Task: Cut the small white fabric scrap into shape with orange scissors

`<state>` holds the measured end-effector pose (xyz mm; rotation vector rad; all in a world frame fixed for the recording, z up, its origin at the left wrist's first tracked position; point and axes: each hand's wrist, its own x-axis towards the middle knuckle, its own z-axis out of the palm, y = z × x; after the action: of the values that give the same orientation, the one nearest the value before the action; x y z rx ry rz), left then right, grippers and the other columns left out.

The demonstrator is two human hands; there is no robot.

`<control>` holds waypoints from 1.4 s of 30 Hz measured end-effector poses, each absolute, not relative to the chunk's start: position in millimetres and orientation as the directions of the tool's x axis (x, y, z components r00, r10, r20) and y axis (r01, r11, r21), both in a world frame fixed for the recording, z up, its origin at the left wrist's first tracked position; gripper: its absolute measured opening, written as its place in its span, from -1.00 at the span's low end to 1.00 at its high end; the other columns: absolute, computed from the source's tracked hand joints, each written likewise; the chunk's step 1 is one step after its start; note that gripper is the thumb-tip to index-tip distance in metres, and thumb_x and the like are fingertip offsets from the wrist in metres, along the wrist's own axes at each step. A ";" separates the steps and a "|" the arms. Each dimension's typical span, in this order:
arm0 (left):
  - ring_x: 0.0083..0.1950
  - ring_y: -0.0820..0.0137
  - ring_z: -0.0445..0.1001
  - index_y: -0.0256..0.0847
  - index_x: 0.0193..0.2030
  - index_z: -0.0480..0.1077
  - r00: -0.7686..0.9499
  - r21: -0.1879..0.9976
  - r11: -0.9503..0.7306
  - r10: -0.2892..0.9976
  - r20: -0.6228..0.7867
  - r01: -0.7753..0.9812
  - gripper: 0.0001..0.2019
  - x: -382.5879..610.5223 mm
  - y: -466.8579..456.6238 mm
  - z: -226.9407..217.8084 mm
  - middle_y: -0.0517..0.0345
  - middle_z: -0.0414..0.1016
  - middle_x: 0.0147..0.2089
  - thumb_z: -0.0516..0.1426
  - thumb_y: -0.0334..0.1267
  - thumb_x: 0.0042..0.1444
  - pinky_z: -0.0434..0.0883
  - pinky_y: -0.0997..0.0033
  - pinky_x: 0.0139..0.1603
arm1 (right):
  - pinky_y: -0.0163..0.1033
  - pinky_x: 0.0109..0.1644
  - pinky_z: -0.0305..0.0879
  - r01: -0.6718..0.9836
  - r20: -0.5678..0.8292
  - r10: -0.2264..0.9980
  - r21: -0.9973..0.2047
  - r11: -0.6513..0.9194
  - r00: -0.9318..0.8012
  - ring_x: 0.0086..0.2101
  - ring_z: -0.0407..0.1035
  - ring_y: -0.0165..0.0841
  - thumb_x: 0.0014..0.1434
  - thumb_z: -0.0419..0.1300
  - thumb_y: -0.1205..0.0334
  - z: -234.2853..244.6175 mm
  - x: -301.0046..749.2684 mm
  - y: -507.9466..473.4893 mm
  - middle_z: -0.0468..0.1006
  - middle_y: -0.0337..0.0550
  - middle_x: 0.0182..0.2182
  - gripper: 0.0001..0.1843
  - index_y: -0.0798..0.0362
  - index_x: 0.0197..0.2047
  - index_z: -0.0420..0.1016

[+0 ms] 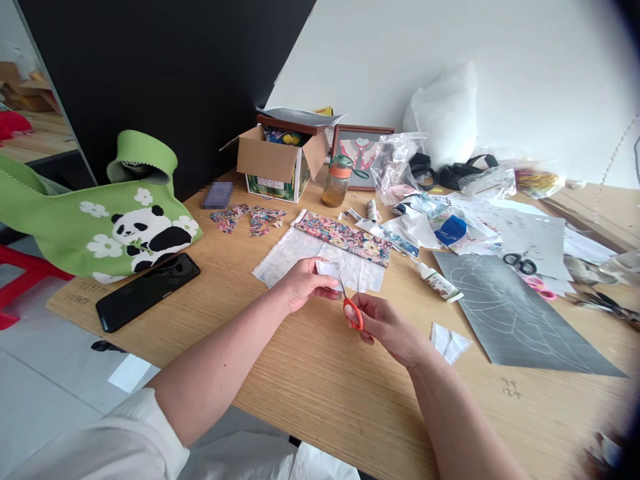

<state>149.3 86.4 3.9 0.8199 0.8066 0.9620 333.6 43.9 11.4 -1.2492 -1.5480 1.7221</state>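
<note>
My left hand (304,283) pinches a small white piece of paper (328,268) above the wooden table (320,387). My right hand (385,325) is closed around the orange handles of small scissors (351,308), whose blades point up into the white piece. Just behind my hands lies a sheet of white fabric (300,257) with a strip of floral fabric (343,236) along its far edge. A white paper scrap (449,342) lies to the right of my right hand.
A black phone (148,291) and a green panda bag (107,223) sit at the left. Behind are floral cut-outs (249,218), a cardboard box (280,160), a jar (337,181), a glue bottle (438,281), a grey drawn sheet (515,317), black scissors (520,263) and plastic bags.
</note>
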 end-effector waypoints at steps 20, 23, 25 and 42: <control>-0.48 0.45 0.49 -0.35 -0.33 0.36 0.340 0.866 0.334 0.917 -0.208 -0.373 -0.68 149.1 87.1 2.6 0.17 0.47 -0.44 0.32 -0.46 -0.28 0.48 0.49 -0.47 | -0.34 -0.55 -0.06 0.224 -0.302 0.851 -0.949 -0.223 -0.429 -0.61 0.03 -0.54 -0.04 0.31 -0.25 9.9 334.0 44.2 0.20 -0.38 -0.58 -0.46 0.06 -0.45 0.28; -0.47 0.45 0.49 -0.35 -0.35 0.36 0.343 0.870 0.339 0.914 -0.215 -0.357 -0.71 149.1 86.6 4.0 0.15 0.48 -0.43 0.32 -0.45 -0.26 0.48 0.50 -0.46 | -0.33 -0.55 -0.06 0.226 -0.296 0.853 -0.950 -0.216 -0.430 -0.60 0.03 -0.54 -0.03 0.31 -0.26 9.1 334.3 44.3 0.20 -0.38 -0.58 -0.46 0.06 -0.45 0.28; -0.45 0.44 0.50 -0.35 -0.35 0.36 0.336 0.871 0.342 0.915 -0.223 -0.354 -0.72 149.0 86.5 4.6 0.14 0.48 -0.43 0.31 -0.44 -0.25 0.48 0.49 -0.45 | -0.33 -0.55 -0.05 0.227 -0.293 0.854 -0.951 -0.212 -0.430 -0.60 0.04 -0.54 -0.03 0.31 -0.26 8.9 334.5 44.5 0.21 -0.37 -0.57 -0.46 0.06 -0.45 0.28; -0.46 0.43 0.49 -0.36 -0.29 0.37 0.318 0.863 0.331 0.924 -0.213 -0.381 -0.68 149.9 86.6 4.4 0.14 0.47 -0.41 0.29 -0.49 -0.26 0.47 0.47 -0.48 | -0.33 -0.53 -0.02 0.207 -0.304 0.829 -0.951 -0.231 -0.469 -0.57 0.04 -0.53 -0.02 0.32 -0.22 10.7 334.3 43.4 0.23 -0.35 -0.55 -0.48 0.07 -0.44 0.29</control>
<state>149.9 86.6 4.4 0.8033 0.8219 0.9912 334.3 43.4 10.7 -1.2412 -1.5583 1.7483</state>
